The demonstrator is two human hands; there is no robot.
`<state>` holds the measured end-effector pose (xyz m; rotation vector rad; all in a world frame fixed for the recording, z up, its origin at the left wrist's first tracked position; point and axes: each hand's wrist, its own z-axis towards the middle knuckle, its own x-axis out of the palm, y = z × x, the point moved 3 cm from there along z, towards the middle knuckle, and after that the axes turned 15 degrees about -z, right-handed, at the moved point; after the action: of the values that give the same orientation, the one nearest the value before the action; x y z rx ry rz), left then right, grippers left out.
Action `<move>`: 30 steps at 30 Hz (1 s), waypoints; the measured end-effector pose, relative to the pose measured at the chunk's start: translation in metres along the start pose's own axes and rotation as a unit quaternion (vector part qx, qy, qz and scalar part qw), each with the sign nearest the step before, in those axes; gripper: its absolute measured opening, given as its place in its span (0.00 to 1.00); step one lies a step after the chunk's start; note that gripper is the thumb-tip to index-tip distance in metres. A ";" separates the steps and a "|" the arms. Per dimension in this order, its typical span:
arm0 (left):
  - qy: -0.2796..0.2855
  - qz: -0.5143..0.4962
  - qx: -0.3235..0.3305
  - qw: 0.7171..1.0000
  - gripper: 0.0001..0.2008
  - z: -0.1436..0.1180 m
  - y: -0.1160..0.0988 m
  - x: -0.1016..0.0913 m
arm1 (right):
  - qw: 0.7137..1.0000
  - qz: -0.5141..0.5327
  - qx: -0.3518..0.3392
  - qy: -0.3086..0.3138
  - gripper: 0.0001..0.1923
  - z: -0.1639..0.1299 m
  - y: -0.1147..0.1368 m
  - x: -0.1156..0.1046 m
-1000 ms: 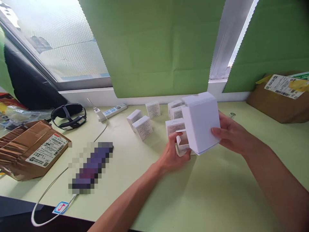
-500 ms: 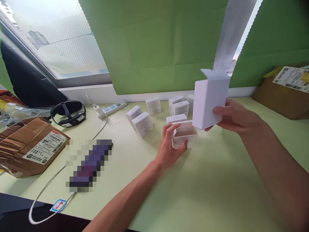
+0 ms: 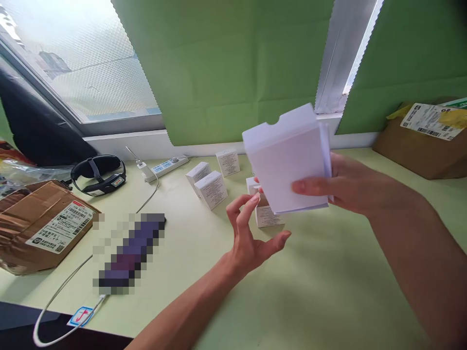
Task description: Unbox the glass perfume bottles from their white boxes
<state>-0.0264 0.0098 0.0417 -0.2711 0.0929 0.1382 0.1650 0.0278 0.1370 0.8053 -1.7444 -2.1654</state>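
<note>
From a taped cardboard parcel [image 3: 40, 226] at far left, past small labelled boxes [image 3: 210, 189] mid-table, the left hand [image 3: 251, 233] hovers spread and empty just near a small open carton [image 3: 268, 214], while the right hand [image 3: 343, 187] pinches a plain white box [image 3: 288, 160] aloft, tilted, seemingly for inspection.

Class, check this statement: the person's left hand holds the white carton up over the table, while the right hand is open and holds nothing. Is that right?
No, the hands are swapped. In the head view the right hand holds the white carton up over the table, while the left hand is open and holds nothing.
</note>
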 end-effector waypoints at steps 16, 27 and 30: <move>0.003 -0.003 -0.078 0.997 0.45 -0.004 0.005 -0.002 | 0.979 -0.105 0.000 0.174 0.38 0.008 -0.001 0.024; 0.001 -0.111 -0.065 0.992 0.55 -0.003 0.010 0.000 | 0.972 -0.180 0.146 0.033 0.50 0.003 0.031 0.036; 0.013 -0.121 -0.092 0.988 0.57 -0.005 0.009 0.000 | 0.965 -0.220 0.139 0.012 0.53 0.004 0.034 0.046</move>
<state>-0.0286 0.0174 0.0344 -0.4661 0.0729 -0.0987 0.1202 -0.0012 0.1580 1.4014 -2.0434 -2.1705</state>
